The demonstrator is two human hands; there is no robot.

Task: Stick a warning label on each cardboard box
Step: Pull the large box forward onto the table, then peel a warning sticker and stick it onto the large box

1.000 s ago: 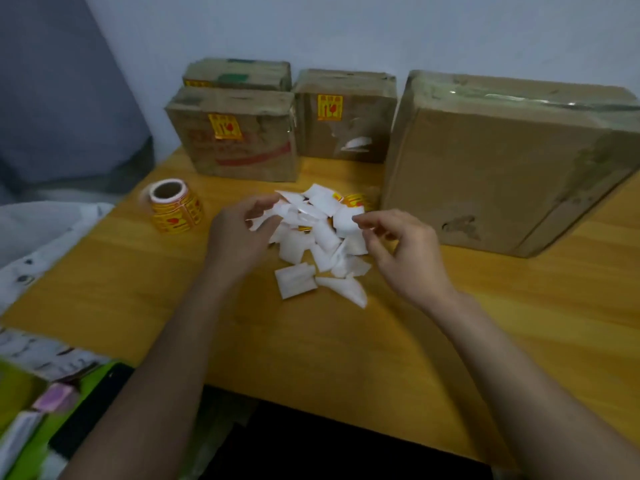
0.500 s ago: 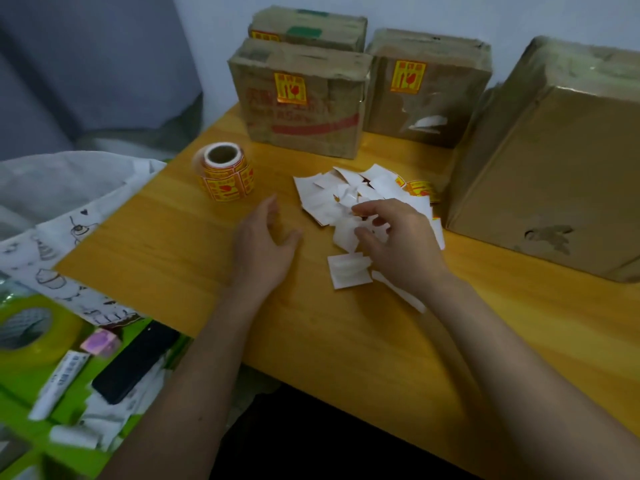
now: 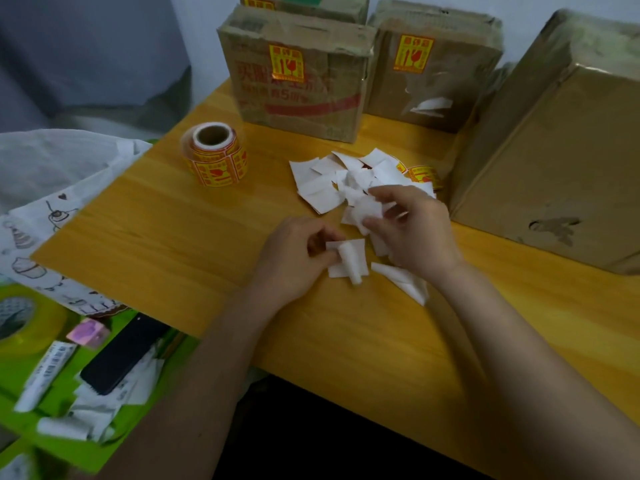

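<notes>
Three small cardboard boxes stand at the table's back: the front one [image 3: 304, 105] and the one to its right [image 3: 446, 46] each carry a yellow-and-red warning label, and a third [image 3: 332, 3] sits behind. A large plain cardboard box [image 3: 554, 161] lies on the right. A roll of yellow warning labels [image 3: 216, 157] stands at the left. White backing papers [image 3: 325, 188] are heaped in the middle, with a loose yellow label [image 3: 422, 174] beside them. My left hand [image 3: 294, 258] pinches a curled white paper [image 3: 348, 259]. My right hand [image 3: 415, 230] grips crumpled white papers [image 3: 363, 209].
The wooden table [image 3: 173, 244] ends at a near edge below my forearms. To the left lie a white printed cloth [image 3: 52, 188], a green surface [image 3: 86, 438] with a tape roll [image 3: 24, 320], a black phone [image 3: 128, 351] and small paper items.
The view has swung left and down. My left hand lifted off the table and pinched a white paper. My right hand gathered more papers from the heap.
</notes>
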